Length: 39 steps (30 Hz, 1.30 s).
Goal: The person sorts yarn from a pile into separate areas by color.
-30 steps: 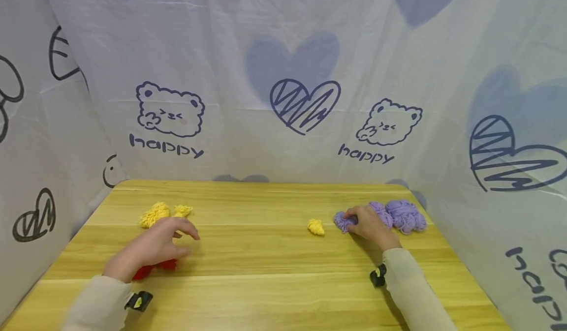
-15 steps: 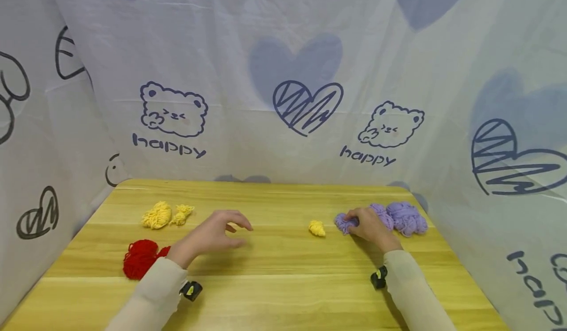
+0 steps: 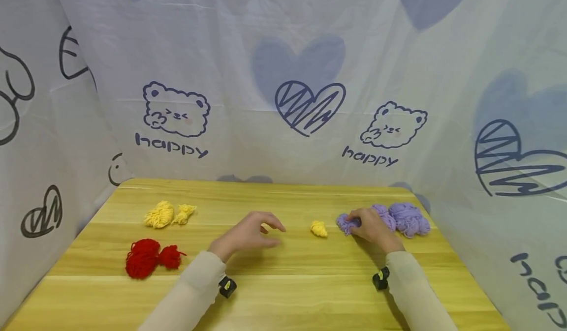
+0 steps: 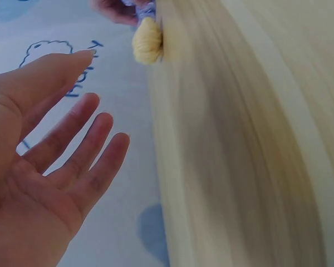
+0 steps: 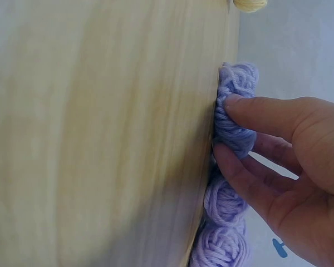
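The right hand (image 3: pixel 372 228) pinches a small purple yarn bundle (image 3: pixel 345 223) between thumb and fingers on the wooden table (image 3: pixel 283 291) — touching the other purple yarn balls (image 3: pixel 405 218) just to its right. The left hand (image 3: pixel 250 233) hovers over mid-table with fingers relaxed and spread, holding nothing. Between the two hands lies a small yellow yarn tuft (image 3: pixel 318 228), nothing blocking it. Well to the left sit two yellow yarn bundles (image 3: pixel 166 214) and — nearer the person — red yarn (image 3: pixel 148 258). A printed cloth (image 3: pixel 283 100) walls the table.
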Motion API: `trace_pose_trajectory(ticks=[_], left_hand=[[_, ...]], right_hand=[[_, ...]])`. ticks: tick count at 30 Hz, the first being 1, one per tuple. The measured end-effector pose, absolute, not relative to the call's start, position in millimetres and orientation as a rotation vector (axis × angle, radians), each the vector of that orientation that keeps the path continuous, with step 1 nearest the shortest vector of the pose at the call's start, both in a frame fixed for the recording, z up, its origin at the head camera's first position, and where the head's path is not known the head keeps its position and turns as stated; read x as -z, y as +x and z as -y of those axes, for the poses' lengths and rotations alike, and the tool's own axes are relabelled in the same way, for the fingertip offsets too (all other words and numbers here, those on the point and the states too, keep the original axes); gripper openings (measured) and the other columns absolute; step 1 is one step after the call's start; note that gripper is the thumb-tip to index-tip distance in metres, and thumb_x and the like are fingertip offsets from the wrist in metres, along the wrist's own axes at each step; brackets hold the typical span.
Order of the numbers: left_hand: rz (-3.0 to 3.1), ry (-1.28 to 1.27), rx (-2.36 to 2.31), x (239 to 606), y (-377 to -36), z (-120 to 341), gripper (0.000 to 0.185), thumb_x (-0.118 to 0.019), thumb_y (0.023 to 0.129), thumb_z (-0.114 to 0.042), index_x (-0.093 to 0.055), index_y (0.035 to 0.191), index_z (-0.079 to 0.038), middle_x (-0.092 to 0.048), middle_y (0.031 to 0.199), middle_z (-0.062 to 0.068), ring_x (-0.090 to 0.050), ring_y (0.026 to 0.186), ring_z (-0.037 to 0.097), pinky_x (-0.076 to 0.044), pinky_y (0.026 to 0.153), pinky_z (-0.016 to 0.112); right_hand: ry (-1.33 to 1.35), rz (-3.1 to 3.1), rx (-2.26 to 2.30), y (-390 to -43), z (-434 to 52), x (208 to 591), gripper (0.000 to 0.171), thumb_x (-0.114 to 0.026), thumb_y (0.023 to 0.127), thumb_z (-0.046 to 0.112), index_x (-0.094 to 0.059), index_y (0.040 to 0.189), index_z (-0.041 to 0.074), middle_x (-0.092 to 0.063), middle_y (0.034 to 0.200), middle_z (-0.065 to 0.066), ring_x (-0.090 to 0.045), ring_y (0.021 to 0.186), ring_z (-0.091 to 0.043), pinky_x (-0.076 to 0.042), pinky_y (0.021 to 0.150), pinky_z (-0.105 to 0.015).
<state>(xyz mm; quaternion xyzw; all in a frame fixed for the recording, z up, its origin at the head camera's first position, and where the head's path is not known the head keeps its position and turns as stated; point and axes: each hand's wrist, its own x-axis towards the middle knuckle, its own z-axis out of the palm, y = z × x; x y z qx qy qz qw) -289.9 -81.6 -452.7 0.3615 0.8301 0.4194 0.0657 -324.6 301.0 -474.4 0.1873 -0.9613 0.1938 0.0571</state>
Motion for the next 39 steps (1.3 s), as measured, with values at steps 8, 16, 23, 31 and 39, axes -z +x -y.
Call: trace_pose_trajectory(ticks=[8, 16, 23, 31, 39], left_hand=[[-2.488, 1.095, -1.277, 461, -298, 55, 0.027, -0.077, 0.091, -0.007, -0.075, 0.118, -0.005, -0.071, 0.124, 0.009, -0.063, 0.121, 0.037, -0.057, 0.099, 0.05], [-2.508, 1.114, -1.315, 472, -307, 30, 0.034, -0.078, 0.09, -0.005, -0.073, 0.123, -0.004, -0.068, 0.13, 0.011, -0.061, 0.126, 0.032, -0.056, 0.099, 0.052], [-2.52, 1.104, -1.281, 479, -314, 14, 0.037, -0.079, 0.091, -0.01, -0.071, 0.127, -0.007, -0.066, 0.134, 0.009, -0.06, 0.129, 0.03, -0.055, 0.103, 0.049], [-2.514, 1.026, -1.306, 479, -320, -5, 0.043, -0.078, 0.091, -0.008, -0.068, 0.133, -0.009, -0.064, 0.138, 0.008, -0.056, 0.134, 0.032, -0.055, 0.104, 0.047], [-2.57, 0.98, -1.231, 482, -329, -22, 0.043, -0.08, 0.089, -0.007, -0.07, 0.131, -0.01, -0.064, 0.137, 0.01, -0.057, 0.133, 0.033, -0.051, 0.11, 0.045]], right_hand=[[0.564, 2.924, -0.593, -326, -301, 475, 0.02, -0.078, 0.085, 0.0, -0.078, 0.105, 0.0, -0.077, 0.11, -0.018, -0.07, 0.109, -0.04, -0.056, 0.097, -0.054], [0.551, 2.927, -0.599, -324, -299, 473, 0.02, -0.079, 0.085, 0.0, -0.079, 0.105, 0.0, -0.077, 0.11, -0.019, -0.07, 0.11, -0.041, -0.055, 0.098, -0.055], [0.563, 2.924, -0.578, -323, -299, 472, 0.019, -0.08, 0.084, 0.0, -0.079, 0.103, 0.0, -0.077, 0.109, -0.02, -0.07, 0.109, -0.042, -0.055, 0.098, -0.056], [0.562, 2.902, -0.567, -322, -300, 473, 0.018, -0.081, 0.082, 0.0, -0.079, 0.1, 0.0, -0.077, 0.107, -0.02, -0.07, 0.106, -0.042, -0.056, 0.095, -0.056], [0.546, 2.923, -0.588, -326, -301, 475, 0.019, -0.079, 0.085, 0.0, -0.079, 0.103, 0.001, -0.078, 0.108, -0.018, -0.071, 0.108, -0.04, -0.056, 0.097, -0.054]])
